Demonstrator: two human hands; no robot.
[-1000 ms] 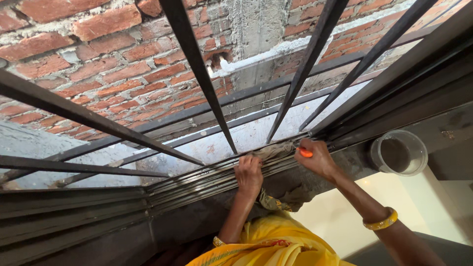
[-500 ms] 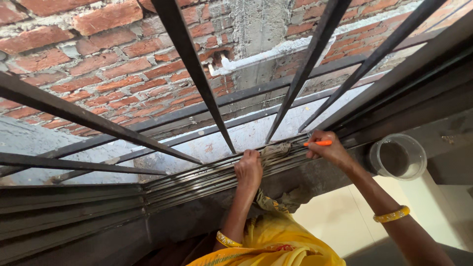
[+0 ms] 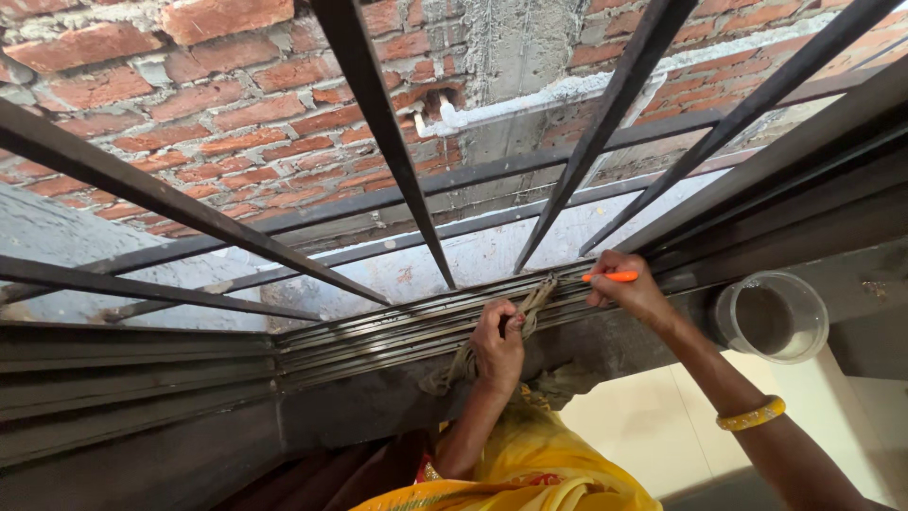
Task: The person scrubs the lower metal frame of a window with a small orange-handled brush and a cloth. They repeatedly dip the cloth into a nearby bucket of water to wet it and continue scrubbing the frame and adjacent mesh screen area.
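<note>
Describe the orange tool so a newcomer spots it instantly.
Find the dark window track running below the iron grille bars. Near its right end, just left of the clear plastic cup, the right hand holds the orange tool against the track. It is the only bright orange, thin, stick-like thing among grey metal.

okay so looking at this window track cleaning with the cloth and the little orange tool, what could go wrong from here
The clear container of murky water sits on the sill ledge close to the right hand's forearm; a backward elbow move might tip it. The left hand grips a twisted cloth across the narrow metal track rails, whose edges could scrape fingers. The thin orange tool in the right hand could slip out between the bars.
</note>
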